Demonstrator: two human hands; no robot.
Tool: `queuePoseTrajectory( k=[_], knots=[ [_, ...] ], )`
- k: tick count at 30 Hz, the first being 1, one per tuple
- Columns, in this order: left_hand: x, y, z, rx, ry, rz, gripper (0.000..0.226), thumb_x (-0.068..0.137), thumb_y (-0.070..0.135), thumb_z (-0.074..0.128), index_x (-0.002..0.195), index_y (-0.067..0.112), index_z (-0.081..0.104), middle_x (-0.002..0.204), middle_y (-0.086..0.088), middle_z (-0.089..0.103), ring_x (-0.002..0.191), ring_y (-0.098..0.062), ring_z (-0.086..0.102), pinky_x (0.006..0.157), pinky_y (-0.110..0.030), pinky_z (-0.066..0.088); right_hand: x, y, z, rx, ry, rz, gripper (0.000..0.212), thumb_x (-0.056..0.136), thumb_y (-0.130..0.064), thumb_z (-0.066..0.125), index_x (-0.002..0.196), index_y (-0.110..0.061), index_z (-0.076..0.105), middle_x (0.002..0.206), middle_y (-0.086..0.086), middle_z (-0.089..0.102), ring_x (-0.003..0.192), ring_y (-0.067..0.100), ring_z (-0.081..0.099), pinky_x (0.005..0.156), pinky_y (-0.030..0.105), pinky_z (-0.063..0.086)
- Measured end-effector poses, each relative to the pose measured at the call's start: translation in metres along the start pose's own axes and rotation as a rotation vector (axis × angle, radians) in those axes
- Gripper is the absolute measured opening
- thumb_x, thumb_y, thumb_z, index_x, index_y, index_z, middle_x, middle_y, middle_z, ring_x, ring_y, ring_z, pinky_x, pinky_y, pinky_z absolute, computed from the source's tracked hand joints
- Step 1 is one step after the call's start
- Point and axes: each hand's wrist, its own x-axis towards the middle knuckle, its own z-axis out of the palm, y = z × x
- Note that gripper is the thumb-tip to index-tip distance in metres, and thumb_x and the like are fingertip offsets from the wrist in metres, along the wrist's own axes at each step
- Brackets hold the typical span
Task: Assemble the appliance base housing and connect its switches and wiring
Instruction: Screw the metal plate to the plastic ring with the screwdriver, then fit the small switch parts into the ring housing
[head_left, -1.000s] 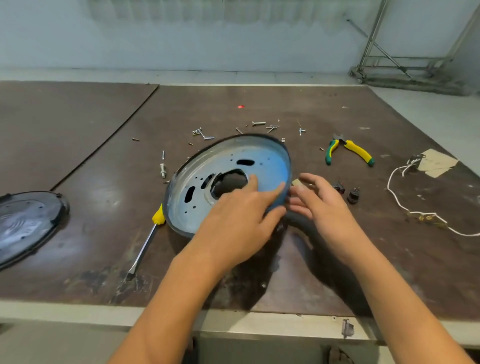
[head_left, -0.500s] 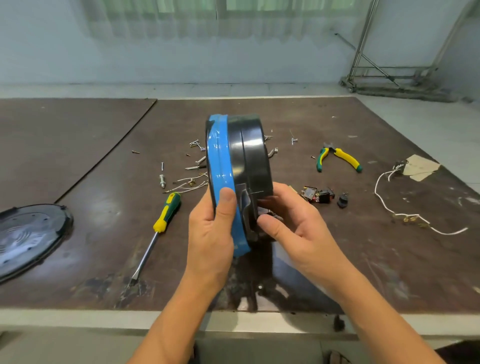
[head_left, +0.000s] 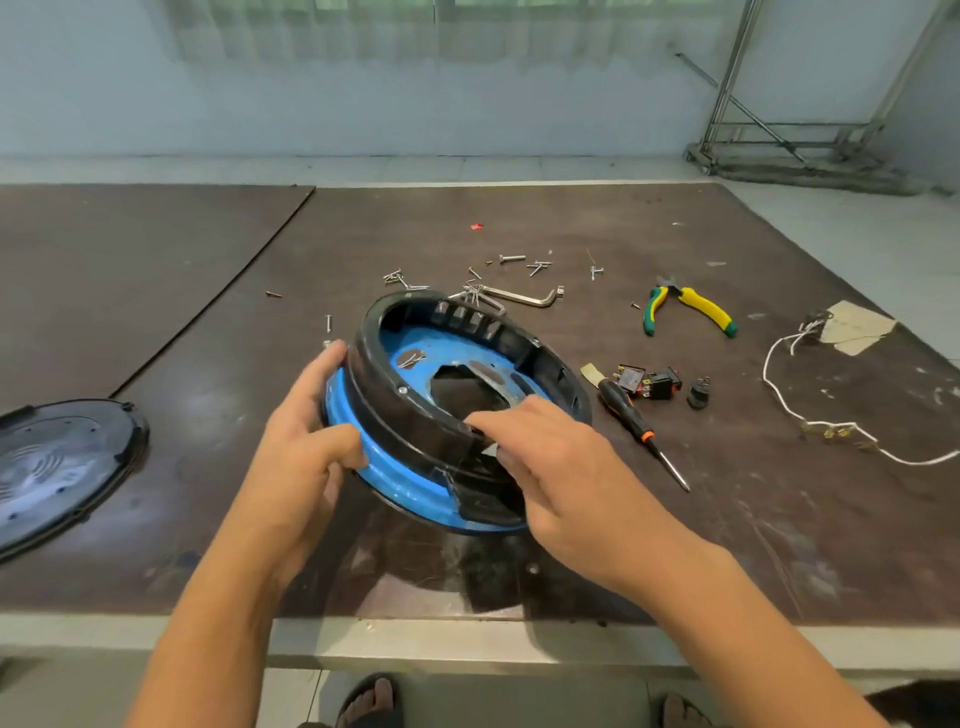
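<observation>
**benchrat:** so what's actually on the table (head_left: 571, 218)?

**solderjoe:** It's a dark brown board top with a pale front edge and a seam running off to the left. The black cover (head_left: 62, 467) lies flat at the far left. Loose screws (head_left: 511, 258) are scattered mid-table, with a hex key (head_left: 519, 297) right among them and a tiny red bit (head_left: 476, 226) farther back.

**benchrat:** and the right side?

**solderjoe:** There are yellow-green pliers (head_left: 691, 309), and nearer the front the switches (head_left: 649, 382) are bunched together. A black screwdriver (head_left: 641, 431) sits just beside them, tip pointing toward the front edge. Further right, a white wire (head_left: 831, 431) loops out from a scrap of card (head_left: 857, 327).
</observation>
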Motion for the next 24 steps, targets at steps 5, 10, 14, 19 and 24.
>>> queuePoseTrajectory(
  k=[5, 10, 14, 19, 24],
  knots=[
    [0.010, -0.023, -0.002, -0.003, 0.045, -0.106, 0.063, 0.066, 0.011, 0.047, 0.125, 0.026, 0.064, 0.117, -0.012, 0.071, 0.105, -0.028, 0.069, 0.082, -0.041, 0.057, 0.004, 0.001, -0.002, -0.093, -0.181, -0.012, 0.039, 0.094, -0.003, 0.057, 0.127, -0.023, 0.060, 0.101, -0.002, 0.065, 0.094, 0.014, 0.057, 0.077, 0.033, 0.051],
    [0.012, -0.047, 0.020, 0.075, 0.079, -0.093, 0.048, 0.088, 0.038, 0.054, 0.136, 0.036, 0.052, 0.123, 0.024, 0.064, 0.111, 0.003, 0.063, 0.091, -0.027, 0.053, -0.002, 0.025, -0.009, -0.067, -0.299, 0.087, 0.032, 0.098, -0.011, 0.057, 0.126, -0.024, 0.065, 0.112, -0.007, 0.069, 0.106, 0.007, 0.060, 0.093, 0.031, 0.051],
    [0.021, -0.057, 0.022, 0.292, 0.085, -0.084, 0.058, 0.084, 0.036, 0.061, 0.138, 0.048, 0.042, 0.130, 0.027, 0.055, 0.110, 0.006, 0.060, 0.092, -0.032, 0.055, -0.008, 0.034, -0.007, 0.009, -0.219, 0.054, 0.037, 0.095, -0.012, 0.065, 0.129, -0.025, 0.061, 0.104, -0.014, 0.071, 0.101, 0.000, 0.063, 0.091, 0.022, 0.051],
    [0.028, -0.061, 0.025, 0.375, 0.098, -0.046, 0.060, 0.082, 0.028, 0.051, 0.138, 0.047, 0.041, 0.130, 0.026, 0.055, 0.108, 0.012, 0.057, 0.094, -0.032, 0.051, -0.011, 0.054, -0.022, 0.158, -0.015, 0.085, 0.045, 0.091, -0.037, 0.067, 0.134, -0.031, 0.056, 0.113, -0.021, 0.068, 0.112, -0.001, 0.062, 0.096, 0.013, 0.044],
    [0.030, -0.057, 0.034, 0.732, 0.181, 0.220, 0.041, 0.096, 0.010, 0.048, 0.133, 0.029, 0.054, 0.152, 0.008, 0.038, 0.142, -0.003, 0.030, 0.116, -0.028, 0.026, -0.015, 0.111, -0.037, -0.035, 0.324, 0.331, 0.037, 0.090, -0.009, 0.066, 0.126, -0.017, 0.063, 0.121, -0.004, 0.066, 0.117, 0.015, 0.060, 0.100, 0.028, 0.043]
  ],
)
